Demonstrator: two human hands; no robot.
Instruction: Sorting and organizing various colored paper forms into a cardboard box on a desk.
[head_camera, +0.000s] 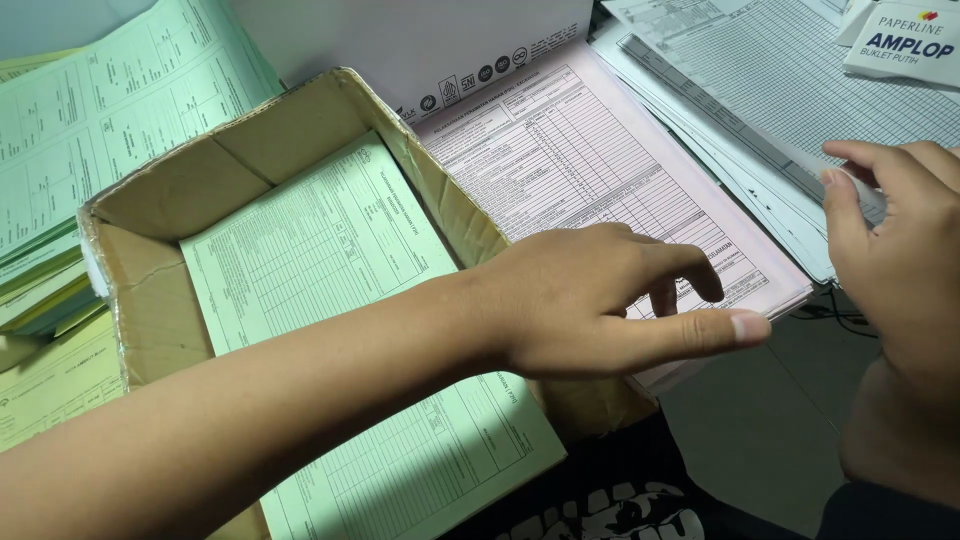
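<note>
My left hand (610, 300) reaches across an open cardboard box (150, 200) to the near corner of a stack of pink printed forms (590, 170). Its fingers rest spread on the top pink sheet and the thumb sticks out past the stack's edge. Inside the box lies a stack of green printed forms (330, 260), partly hidden under my forearm. My right hand (890, 250) is at the right edge, its thumb and fingers pinching the near end of a long clear ruler (740, 130) that lies on white gridded sheets (800, 70).
More green forms (90, 110) are stacked at the far left, with yellowish sheets (50, 380) below them. A white box (420, 40) stands behind the cardboard one. A white packet (905, 40) sits at the top right. Grey floor (760, 420) shows below the pink stack.
</note>
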